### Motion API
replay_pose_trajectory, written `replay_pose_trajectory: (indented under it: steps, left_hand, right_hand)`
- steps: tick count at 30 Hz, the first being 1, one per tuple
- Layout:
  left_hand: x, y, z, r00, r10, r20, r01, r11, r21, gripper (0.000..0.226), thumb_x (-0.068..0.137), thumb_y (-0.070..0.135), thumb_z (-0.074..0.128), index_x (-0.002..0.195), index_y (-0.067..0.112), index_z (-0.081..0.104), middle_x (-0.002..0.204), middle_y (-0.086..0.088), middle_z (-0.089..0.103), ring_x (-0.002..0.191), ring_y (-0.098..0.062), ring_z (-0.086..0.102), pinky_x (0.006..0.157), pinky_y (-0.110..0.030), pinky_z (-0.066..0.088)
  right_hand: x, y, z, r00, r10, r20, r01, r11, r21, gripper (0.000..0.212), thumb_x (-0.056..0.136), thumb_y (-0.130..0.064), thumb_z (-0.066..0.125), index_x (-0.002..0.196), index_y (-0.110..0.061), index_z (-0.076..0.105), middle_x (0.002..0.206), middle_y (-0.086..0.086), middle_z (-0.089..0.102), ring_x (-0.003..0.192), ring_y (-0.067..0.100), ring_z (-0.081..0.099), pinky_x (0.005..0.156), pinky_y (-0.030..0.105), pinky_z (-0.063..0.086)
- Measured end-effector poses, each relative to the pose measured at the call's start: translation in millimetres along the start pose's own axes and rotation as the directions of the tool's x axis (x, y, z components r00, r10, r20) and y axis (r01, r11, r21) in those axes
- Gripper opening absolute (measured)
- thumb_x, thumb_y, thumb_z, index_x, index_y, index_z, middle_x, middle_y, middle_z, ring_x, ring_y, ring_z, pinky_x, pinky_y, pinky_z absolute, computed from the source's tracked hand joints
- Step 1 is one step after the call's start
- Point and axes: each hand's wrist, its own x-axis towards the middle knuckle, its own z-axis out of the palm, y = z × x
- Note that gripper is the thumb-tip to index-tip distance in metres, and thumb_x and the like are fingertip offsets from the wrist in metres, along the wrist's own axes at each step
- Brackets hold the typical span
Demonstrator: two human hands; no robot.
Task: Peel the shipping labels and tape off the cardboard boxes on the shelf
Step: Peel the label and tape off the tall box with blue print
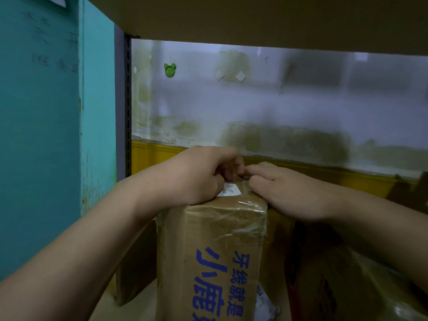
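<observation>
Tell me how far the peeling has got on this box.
Done: nothing visibly yet; the white label still lies on top of the box, and clear tape still wraps it. In hand: the left hand and right hand seem to pinch the tape at the label's far edge. Left: that label, the tape, then the second box on the right.
</observation>
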Motion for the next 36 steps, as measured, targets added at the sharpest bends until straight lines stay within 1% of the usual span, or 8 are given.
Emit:
replay_pose_trajectory:
  steps: [2, 9, 14, 17, 21, 27, 33, 36]
  left_hand:
    - [-1, 1, 0, 1.0, -0.01, -0.003, 0.01, 1.0, 0.008, 0.034, 0.082, -0.001, 0.055, 0.091, 0.03, 0.067, 0.093, 0.007, 0.068, 0.091, -0.01, 0.062, 0.08, -0.026, 0.047]
    - [-2, 5, -1, 0.999, -0.034, -0.002, 0.034, 0.999, 0.023, 0.028, 0.082, 0.0, 0.057, 0.087, 0.025, 0.068, 0.093, 0.004, 0.07, 0.088, -0.011, 0.061, 0.078, -0.025, 0.045]
    - [0, 6, -2, 0.999, -0.036, 0.016, 0.035, 0.999, 0.037, 0.028, 0.082, 0.0, 0.056, 0.086, 0.025, 0.068, 0.094, 0.003, 0.07, 0.089, -0.012, 0.061, 0.076, -0.023, 0.045]
    - [2, 5, 0, 1.0, -0.026, 0.015, 0.025, 0.998, 0.063, 0.026, 0.082, 0.0, 0.055, 0.082, 0.024, 0.067, 0.092, 0.002, 0.068, 0.089, -0.012, 0.06, 0.076, -0.024, 0.044]
    - [3, 1, 1, 1.0, -0.013, 0.003, 0.012, 0.998, 0.058, 0.027, 0.083, 0.001, 0.057, 0.068, 0.023, 0.061, 0.086, 0.0, 0.068, 0.085, -0.016, 0.06, 0.077, -0.031, 0.045]
    - [-5, -6, -5, 1.0, 0.002, -0.006, -0.002, 0.996, -0.089, 0.036, 0.089, -0.003, 0.055, 0.09, 0.028, 0.072, 0.09, 0.011, 0.072, 0.087, 0.0, 0.065, 0.079, -0.02, 0.051]
    - [-5, -7, -10, 0.999, 0.003, 0.041, 0.002, 0.993, -0.122, 0.025, 0.093, 0.013, 0.06, 0.092, 0.034, 0.074, 0.093, 0.01, 0.073, 0.088, -0.006, 0.066, 0.081, -0.028, 0.052]
    - [-4, -7, -9, 0.998, 0.04, 0.041, -0.033, 0.989, -0.144, 0.018, 0.091, 0.018, 0.065, 0.092, 0.032, 0.075, 0.096, 0.012, 0.072, 0.092, -0.002, 0.065, 0.084, -0.028, 0.052]
  right_hand:
    - [-1, 0, 0, 1.0, 0.011, -0.004, -0.011, 1.0, 0.016, 0.039, 0.103, -0.029, 0.028, 0.139, -0.032, 0.045, 0.134, -0.003, 0.046, 0.127, 0.008, 0.037, 0.094, 0.019, 0.029]
    - [-3, -2, 0, 1.0, -0.002, -0.002, 0.002, 1.0, -0.013, 0.041, 0.105, -0.025, 0.026, 0.142, -0.026, 0.043, 0.135, -0.007, 0.045, 0.123, 0.005, 0.035, 0.073, 0.013, 0.025]
    - [-2, -1, 0, 1.0, -0.012, 0.002, 0.012, 1.0, -0.022, 0.039, 0.105, -0.024, 0.026, 0.139, -0.024, 0.045, 0.117, -0.011, 0.042, 0.121, 0.007, 0.036, 0.075, 0.015, 0.025]
    - [-2, 0, 0, 1.0, 0.002, 0.002, -0.002, 1.0, -0.006, 0.039, 0.104, -0.026, 0.027, 0.14, -0.026, 0.045, 0.13, -0.005, 0.047, 0.119, 0.005, 0.036, 0.075, 0.016, 0.026]
    - [1, 3, 1, 1.0, 0.021, -0.013, -0.021, 1.0, -0.009, 0.041, 0.104, -0.029, 0.027, 0.142, -0.026, 0.042, 0.142, 0.0, 0.043, 0.13, 0.008, 0.034, 0.085, 0.014, 0.025]
    - [0, 0, -1, 1.0, -0.015, -0.014, 0.015, 1.0, -0.014, 0.04, 0.105, -0.027, 0.027, 0.139, -0.026, 0.047, 0.138, -0.004, 0.047, 0.127, 0.007, 0.036, 0.08, 0.015, 0.027]
    - [-1, -1, -1, 0.999, -0.022, -0.024, 0.022, 1.0, -0.005, 0.039, 0.104, -0.029, 0.031, 0.137, -0.03, 0.05, 0.136, -0.002, 0.05, 0.125, 0.008, 0.041, 0.09, 0.018, 0.031]
    - [0, 1, -8, 0.997, -0.032, -0.066, 0.028, 0.998, -0.058, 0.033, 0.1, -0.032, 0.044, 0.129, -0.029, 0.058, 0.123, -0.009, 0.061, 0.105, 0.003, 0.053, 0.075, 0.013, 0.038]
